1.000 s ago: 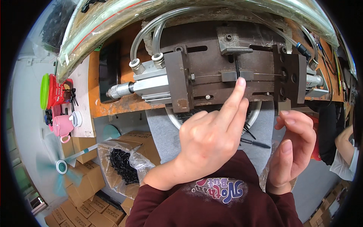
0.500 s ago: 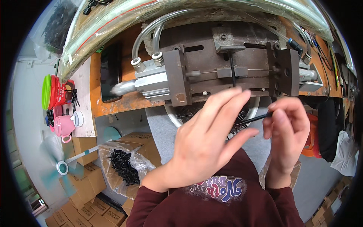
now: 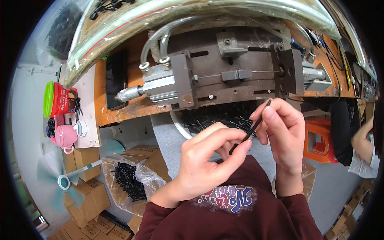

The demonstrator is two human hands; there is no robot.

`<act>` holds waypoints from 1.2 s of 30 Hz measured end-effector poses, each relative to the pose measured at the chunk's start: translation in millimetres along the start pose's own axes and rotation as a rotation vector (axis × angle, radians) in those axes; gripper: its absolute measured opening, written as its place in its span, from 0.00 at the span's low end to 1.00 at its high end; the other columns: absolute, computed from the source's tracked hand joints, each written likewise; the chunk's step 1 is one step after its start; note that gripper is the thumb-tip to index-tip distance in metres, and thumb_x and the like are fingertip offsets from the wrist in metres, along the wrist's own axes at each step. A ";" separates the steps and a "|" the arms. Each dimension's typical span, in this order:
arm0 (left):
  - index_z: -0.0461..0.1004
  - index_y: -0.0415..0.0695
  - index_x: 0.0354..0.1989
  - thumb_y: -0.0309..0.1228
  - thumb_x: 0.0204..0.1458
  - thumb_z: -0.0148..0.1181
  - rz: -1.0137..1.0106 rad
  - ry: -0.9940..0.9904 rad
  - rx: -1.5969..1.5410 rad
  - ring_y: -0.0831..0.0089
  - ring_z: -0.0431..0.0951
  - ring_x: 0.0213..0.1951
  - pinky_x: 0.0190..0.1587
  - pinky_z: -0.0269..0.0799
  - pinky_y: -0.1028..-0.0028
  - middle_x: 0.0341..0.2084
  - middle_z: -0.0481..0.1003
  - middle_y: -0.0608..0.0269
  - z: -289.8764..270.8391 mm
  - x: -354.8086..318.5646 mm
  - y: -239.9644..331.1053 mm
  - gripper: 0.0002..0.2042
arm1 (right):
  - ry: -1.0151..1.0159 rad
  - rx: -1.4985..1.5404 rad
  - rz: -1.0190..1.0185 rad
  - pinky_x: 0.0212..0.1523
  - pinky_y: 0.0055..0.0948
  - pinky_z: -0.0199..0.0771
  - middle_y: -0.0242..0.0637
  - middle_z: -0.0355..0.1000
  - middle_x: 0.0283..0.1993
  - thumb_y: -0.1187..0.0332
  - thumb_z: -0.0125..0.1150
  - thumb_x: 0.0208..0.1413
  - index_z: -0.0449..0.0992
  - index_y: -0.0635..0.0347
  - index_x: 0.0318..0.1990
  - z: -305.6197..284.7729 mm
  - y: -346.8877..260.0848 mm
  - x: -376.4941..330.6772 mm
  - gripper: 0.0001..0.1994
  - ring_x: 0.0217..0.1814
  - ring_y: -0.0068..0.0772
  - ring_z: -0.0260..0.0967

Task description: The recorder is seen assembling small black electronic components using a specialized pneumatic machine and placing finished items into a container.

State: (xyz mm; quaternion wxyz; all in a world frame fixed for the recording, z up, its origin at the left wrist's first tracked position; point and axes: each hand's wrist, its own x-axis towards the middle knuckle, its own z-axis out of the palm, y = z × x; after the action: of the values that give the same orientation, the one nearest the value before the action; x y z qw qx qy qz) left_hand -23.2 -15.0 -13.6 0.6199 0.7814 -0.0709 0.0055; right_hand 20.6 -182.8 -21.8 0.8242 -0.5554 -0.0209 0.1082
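Mid-frame, left hand (image 3: 208, 160) and right hand (image 3: 284, 132) each pinch an end of one thin black rod (image 3: 251, 129), just below the press (image 3: 224, 76); rod not yet loaded, bowl (image 3: 178, 124) full of rods.

A clear plastic bag (image 3: 130, 176) full of small black parts sits open inside a brown cardboard box (image 3: 150, 158) at lower left, beneath the desk edge. More brown cardboard boxes (image 3: 86, 200) are stacked on the floor to its left and below it. A dark phone screen (image 3: 117, 78) lies flat on the orange desk (image 3: 100, 108), blank. Further cardboard boxes (image 3: 346, 224) show at the far lower right.
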 end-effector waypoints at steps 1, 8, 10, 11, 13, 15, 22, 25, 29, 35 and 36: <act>0.79 0.34 0.33 0.17 0.49 0.64 0.031 0.011 0.042 0.81 0.72 0.21 0.24 0.67 0.81 0.24 0.76 0.62 0.6 -0.9 -0.2 0.04 | 0.008 -0.060 -0.019 0.21 0.14 0.60 0.34 0.75 0.29 0.73 0.57 0.63 0.77 0.67 0.36 1.6 1.2 -1.0 0.06 0.21 0.12 0.63; 0.77 0.39 0.30 0.21 0.45 0.66 0.405 0.346 0.155 0.75 0.66 0.14 0.17 0.62 0.76 0.17 0.69 0.65 10.1 11.4 13.7 0.05 | 0.054 0.145 -0.343 0.23 0.14 0.59 0.33 0.65 0.33 0.72 0.49 0.67 0.70 0.64 0.35 40.3 -8.8 19.1 0.07 0.22 0.12 0.53; 0.75 0.40 0.26 0.23 0.46 0.66 0.484 0.286 0.126 0.72 0.68 0.15 0.18 0.64 0.71 0.17 0.69 0.64 -1.4 6.4 15.3 0.04 | -0.047 0.199 -0.435 0.22 0.16 0.54 0.32 0.63 0.31 0.70 0.49 0.67 0.68 0.63 0.38 50.9 -22.1 25.1 0.07 0.22 0.14 0.53; 0.75 0.40 0.26 0.23 0.47 0.66 0.435 0.159 0.128 0.71 0.69 0.17 0.20 0.65 0.71 0.18 0.70 0.63 -2.5 -11.0 16.9 0.05 | 0.034 0.481 -0.478 0.22 0.19 0.52 0.31 0.60 0.29 0.69 0.47 0.69 0.66 0.63 0.38 21.0 -44.2 52.5 0.07 0.22 0.17 0.51; 0.76 0.41 0.26 0.25 0.49 0.66 0.337 -0.099 0.118 0.68 0.74 0.22 0.25 0.70 0.72 0.21 0.72 0.61 -2.3 -34.5 10.1 0.05 | 0.006 0.352 -0.754 0.24 0.23 0.51 0.30 0.55 0.26 0.71 0.43 0.70 0.66 0.64 0.38 -99.2 -107.9 86.9 0.08 0.23 0.20 0.45; 0.77 0.41 0.31 0.25 0.54 0.62 0.306 0.044 0.206 0.67 0.78 0.26 0.30 0.75 0.72 0.25 0.75 0.61 -47.9 -5.8 7.0 0.02 | 0.207 0.070 -0.760 0.22 0.20 0.51 0.33 0.63 0.30 0.70 0.47 0.69 0.68 0.66 0.39 -24.2 -94.6 62.5 0.08 0.22 0.16 0.48; 0.67 0.37 0.52 0.40 0.62 0.50 0.685 0.990 0.739 0.64 0.72 0.49 0.54 0.62 0.69 0.44 0.76 0.51 -282.6 153.9 142.3 0.18 | 0.214 -0.119 -0.525 0.21 0.14 0.53 0.40 0.70 0.39 0.70 0.47 0.69 0.71 0.68 0.40 3.2 -12.5 23.2 0.10 0.20 0.13 0.54; 0.69 0.33 0.56 0.43 0.64 0.49 0.506 1.103 0.751 0.61 0.74 0.54 0.60 0.64 0.64 0.51 0.75 0.43 -373.4 166.1 177.0 0.24 | 0.141 -0.076 -0.522 0.21 0.14 0.52 0.41 0.69 0.38 0.71 0.46 0.68 0.70 0.70 0.40 9.3 -6.3 9.1 0.10 0.20 0.13 0.54; 0.74 0.33 0.51 0.42 0.63 0.52 0.561 0.888 0.501 0.61 0.75 0.53 0.56 0.68 0.64 0.48 0.76 0.45 -325.2 128.7 139.9 0.22 | 0.256 -0.202 -0.521 0.22 0.14 0.56 0.43 0.71 0.37 0.73 0.48 0.66 0.72 0.71 0.44 -10.4 -10.5 -1.9 0.09 0.19 0.15 0.57; 0.79 0.37 0.41 0.36 0.58 0.59 0.413 0.863 0.733 0.75 0.74 0.38 0.41 0.69 0.74 0.35 0.79 0.60 -334.3 22.1 96.8 0.14 | 0.263 -0.299 -0.369 0.28 0.14 0.66 0.42 0.77 0.39 0.75 0.51 0.64 0.69 0.68 0.54 -21.4 -0.5 -7.1 0.13 0.26 0.19 0.68; 0.82 0.38 0.35 0.34 0.57 0.60 0.413 0.892 0.774 0.82 0.73 0.29 0.33 0.69 0.80 0.28 0.80 0.68 -337.4 9.1 83.5 0.11 | 0.254 -0.284 -0.353 0.28 0.14 0.66 0.43 0.77 0.39 0.75 0.52 0.64 0.69 0.68 0.53 -19.9 3.1 -6.8 0.12 0.26 0.19 0.68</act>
State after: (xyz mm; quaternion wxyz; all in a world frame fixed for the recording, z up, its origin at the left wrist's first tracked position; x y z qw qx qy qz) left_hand 2.8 292.6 146.1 0.2482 0.8420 0.0523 0.4762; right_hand 16.6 -201.2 -31.7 0.7402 -0.6623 -0.0287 -0.1122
